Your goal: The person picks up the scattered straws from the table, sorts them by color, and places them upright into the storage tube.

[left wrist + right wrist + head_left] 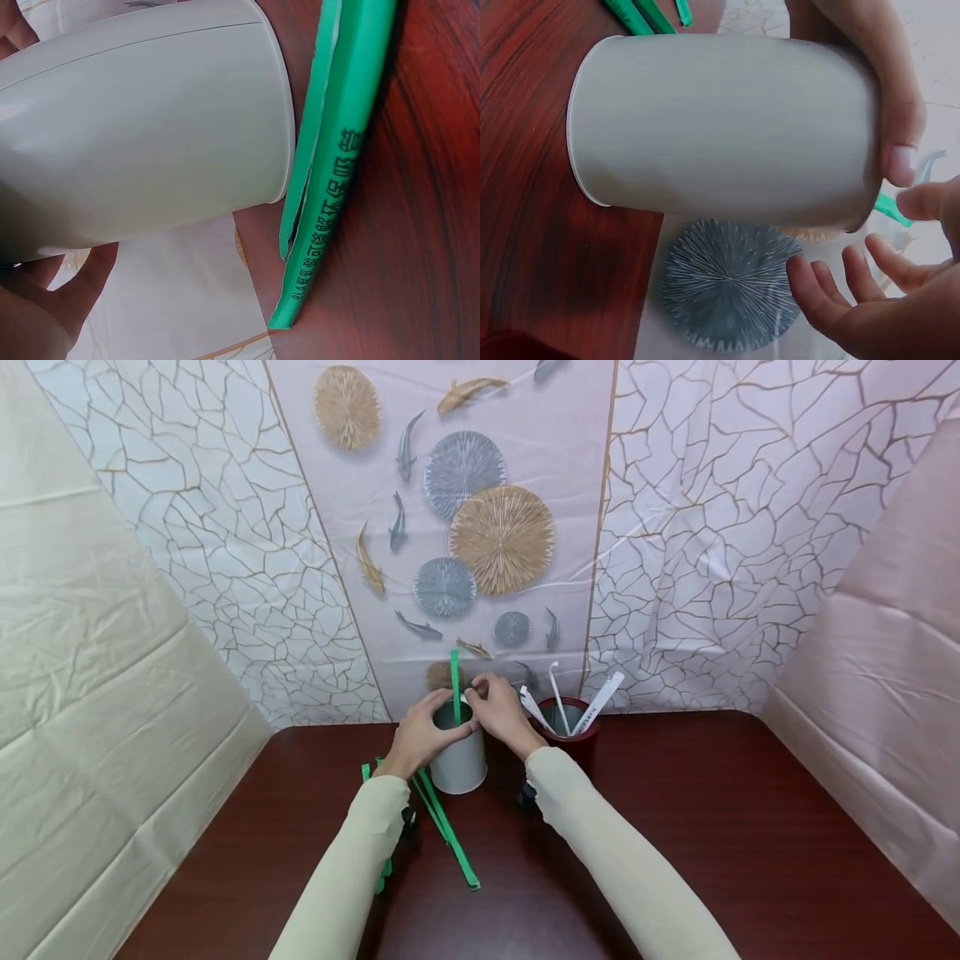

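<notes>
Item: green straw (454, 685), standing upright in grey cup (459, 764) at 12 o'clock. My left hand (417, 737) is gripping the cup's rim; my right hand (498, 712), equally near, is pinching the straw.

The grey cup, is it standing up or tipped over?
Standing up. The grey cup sits base down on the table, open top upward, with one green strip poking straight out.

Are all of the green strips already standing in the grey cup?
No: one green strip stands in the grey cup, but several green strips lie flat on the table beside it.
</notes>
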A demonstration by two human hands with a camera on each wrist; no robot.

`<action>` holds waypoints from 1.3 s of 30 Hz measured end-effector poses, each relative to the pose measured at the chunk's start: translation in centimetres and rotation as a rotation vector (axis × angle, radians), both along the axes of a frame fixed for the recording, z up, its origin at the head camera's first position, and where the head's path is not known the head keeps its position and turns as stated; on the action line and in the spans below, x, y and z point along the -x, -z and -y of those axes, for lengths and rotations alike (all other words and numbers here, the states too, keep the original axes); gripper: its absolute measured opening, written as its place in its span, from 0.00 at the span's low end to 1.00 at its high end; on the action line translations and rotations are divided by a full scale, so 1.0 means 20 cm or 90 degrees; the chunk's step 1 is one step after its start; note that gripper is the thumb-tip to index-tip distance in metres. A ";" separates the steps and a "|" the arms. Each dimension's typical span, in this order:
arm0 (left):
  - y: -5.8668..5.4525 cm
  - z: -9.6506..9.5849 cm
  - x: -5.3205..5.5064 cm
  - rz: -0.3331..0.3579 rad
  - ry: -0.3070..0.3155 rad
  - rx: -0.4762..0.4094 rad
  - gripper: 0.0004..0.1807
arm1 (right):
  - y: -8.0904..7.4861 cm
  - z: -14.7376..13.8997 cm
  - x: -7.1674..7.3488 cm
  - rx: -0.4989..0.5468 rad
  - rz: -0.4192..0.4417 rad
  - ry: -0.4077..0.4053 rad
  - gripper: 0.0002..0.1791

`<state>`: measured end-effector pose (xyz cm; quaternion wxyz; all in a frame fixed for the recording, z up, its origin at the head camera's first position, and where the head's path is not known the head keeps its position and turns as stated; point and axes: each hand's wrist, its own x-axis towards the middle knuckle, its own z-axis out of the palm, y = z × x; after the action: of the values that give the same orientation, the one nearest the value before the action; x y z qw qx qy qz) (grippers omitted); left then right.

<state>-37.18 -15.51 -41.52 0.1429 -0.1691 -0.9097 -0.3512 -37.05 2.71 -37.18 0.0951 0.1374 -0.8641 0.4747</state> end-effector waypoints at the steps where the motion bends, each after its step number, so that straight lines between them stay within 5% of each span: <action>1: 0.00 0.00 0.00 -0.001 -0.002 -0.001 0.47 | -0.01 0.00 -0.01 0.003 -0.003 0.000 0.18; 6: -0.01 0.00 0.00 -0.004 -0.008 0.003 0.45 | -0.02 -0.01 -0.08 0.019 -0.035 -0.016 0.21; 11: 0.00 0.00 0.01 -0.007 -0.011 -0.014 0.40 | 0.08 -0.02 -0.11 0.045 -0.090 -0.040 0.23; 19: -0.02 0.06 -0.02 0.092 0.025 -0.212 0.43 | 0.24 -0.02 -0.09 0.013 -0.098 -0.067 0.26; 25: 0.03 0.14 -0.05 0.120 0.080 -0.331 0.36 | 0.25 -0.04 -0.10 -0.014 -0.107 -0.077 0.26; 34: 0.05 0.17 -0.11 0.161 0.124 -0.330 0.29 | 0.22 -0.05 -0.12 -0.020 -0.080 -0.070 0.29; 39: 0.07 0.17 -0.11 0.160 0.128 -0.337 0.29 | 0.16 -0.02 -0.10 -0.083 -0.058 -0.079 0.44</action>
<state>-34.95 -18.95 -43.00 0.0328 -0.1707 -0.7761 -0.6062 -35.09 3.05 -40.46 0.0954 0.2178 -0.8778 0.4158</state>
